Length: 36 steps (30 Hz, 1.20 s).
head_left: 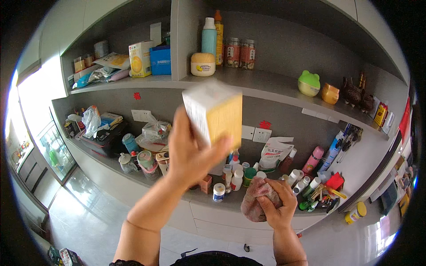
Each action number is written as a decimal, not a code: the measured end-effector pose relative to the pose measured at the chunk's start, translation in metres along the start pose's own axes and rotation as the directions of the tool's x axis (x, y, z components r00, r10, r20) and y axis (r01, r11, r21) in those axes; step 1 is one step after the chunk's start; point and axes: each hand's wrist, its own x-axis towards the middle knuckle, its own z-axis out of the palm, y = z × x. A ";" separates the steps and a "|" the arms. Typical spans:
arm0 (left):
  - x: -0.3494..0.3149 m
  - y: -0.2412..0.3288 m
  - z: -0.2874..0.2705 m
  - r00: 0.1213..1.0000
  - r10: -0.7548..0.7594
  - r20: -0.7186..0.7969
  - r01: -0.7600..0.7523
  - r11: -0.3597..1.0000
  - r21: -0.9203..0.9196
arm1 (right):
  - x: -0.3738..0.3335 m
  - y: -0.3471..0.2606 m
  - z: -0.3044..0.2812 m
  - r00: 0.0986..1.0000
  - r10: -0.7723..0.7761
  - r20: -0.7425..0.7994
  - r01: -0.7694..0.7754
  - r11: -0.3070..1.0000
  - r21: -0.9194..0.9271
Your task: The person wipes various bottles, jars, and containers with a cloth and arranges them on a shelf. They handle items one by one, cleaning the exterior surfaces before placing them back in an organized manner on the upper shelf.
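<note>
My left hand (191, 153) is closed around a white and yellow box (213, 113), held up in front of the middle shelf and slightly blurred. Lower down on the right, my right hand (279, 201) grips a crumpled pinkish-grey cloth (258, 199) over the counter's front edge. Behind the cloth stand several small bottles, among them a white bottle (237, 179) and a green-lidded jar (250, 176). A white jar with a blue label (218, 192) is left of the cloth, near the counter's edge.
On the shelf (270, 84) above are a cream jar (203, 64), a blue box (160, 60), two lidded jars and a green frog-shaped container (309, 83). The counter holds a black case (104, 138), cups, a white pouch (276, 153) and a pink bottle (313, 159). A yellow tub (355, 213) is at the right.
</note>
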 end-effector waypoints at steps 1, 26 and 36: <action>0.025 0.000 -0.003 0.987 0.132 -0.091 -0.108 0.966 0.234 | 0.000 -0.002 0.001 1.000 -0.010 0.007 0.010 1.000 0.008; 0.112 -0.021 -0.006 0.835 0.549 -0.031 -0.169 0.310 0.936 | -0.016 0.011 -0.030 0.993 -0.055 0.102 0.054 0.998 0.012; 0.169 -0.037 0.069 0.983 0.066 0.169 -0.173 0.053 0.984 | -0.015 0.019 -0.034 0.987 -0.078 0.141 0.070 0.996 0.059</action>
